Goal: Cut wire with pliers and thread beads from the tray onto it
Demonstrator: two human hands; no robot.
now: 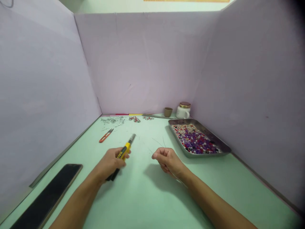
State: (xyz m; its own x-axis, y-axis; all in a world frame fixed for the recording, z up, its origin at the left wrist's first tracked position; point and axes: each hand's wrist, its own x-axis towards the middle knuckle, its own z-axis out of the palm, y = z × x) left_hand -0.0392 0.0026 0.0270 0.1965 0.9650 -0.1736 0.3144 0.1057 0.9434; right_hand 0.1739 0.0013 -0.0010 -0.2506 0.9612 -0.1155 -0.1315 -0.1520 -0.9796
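Note:
My left hand (114,162) is closed around a yellow and black utility knife (124,152), its metal tip pointing up and away to the right; the knife is slightly blurred. It is held above the green tabletop (133,203). To the right, my right hand (168,160) is pinched shut, with thin strands of wire (157,142) sticking out near its fingertips. How many strands the fingers hold is hidden. Beyond my left hand lie orange thread snips (106,135).
A metal tray (188,149) of mixed beads stands at the right. Behind it are a lidded white mug (183,111) and a small brown cup (168,112). Wire scraps (113,121) and beaded pieces (134,119) lie at the back; a phone (47,194) at left. Partitions (145,63) enclose the table.

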